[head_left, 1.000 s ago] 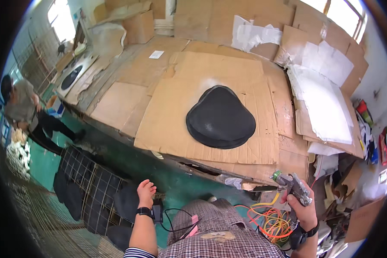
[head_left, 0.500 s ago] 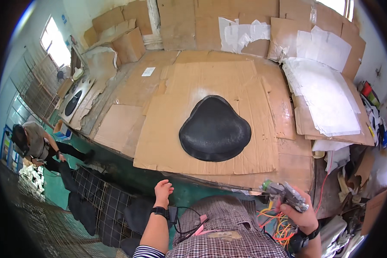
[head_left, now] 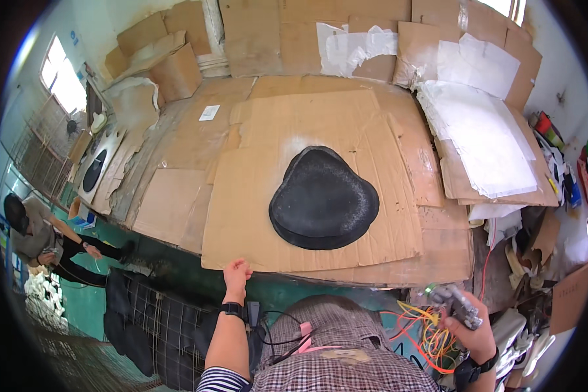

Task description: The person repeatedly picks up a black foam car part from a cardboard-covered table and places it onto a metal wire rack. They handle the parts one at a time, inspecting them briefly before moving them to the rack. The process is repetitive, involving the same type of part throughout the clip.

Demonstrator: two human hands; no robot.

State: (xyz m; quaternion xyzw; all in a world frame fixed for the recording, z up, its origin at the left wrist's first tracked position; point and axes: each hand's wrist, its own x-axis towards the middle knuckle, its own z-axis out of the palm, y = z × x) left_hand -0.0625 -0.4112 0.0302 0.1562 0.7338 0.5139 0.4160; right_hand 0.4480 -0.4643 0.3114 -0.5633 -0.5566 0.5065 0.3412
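Observation:
A black, rounded-triangular pad point(head_left: 323, 196) with a raised, curved lower edge lies on the cardboard sheet point(head_left: 242, 215) before me. Pale speckles show on its right part. My right hand point(head_left: 473, 330) is closed around a metal spray gun point(head_left: 456, 306) with a green tip, off the table's near edge to the right. Coiled orange and yellow hoses point(head_left: 438, 336) hang beside it. My left hand point(head_left: 236, 277) hovers by the near edge of the cardboard, its fingers curled together with nothing visible in them. Neither hand touches the pad.
White sheets point(head_left: 480, 144) cover a cardboard stack at the right. Another black pad point(head_left: 95, 171) sits on a board at the far left. A wire rack point(head_left: 170, 326) with black pieces stands at my lower left. A co-worker point(head_left: 39, 235) is beyond it.
The view has swung slightly right. My left hand has come closer to the cardboard edge. The spray gun has moved away from the pad, and the pad's visible speckling differs. The co-worker's arm has reached out.

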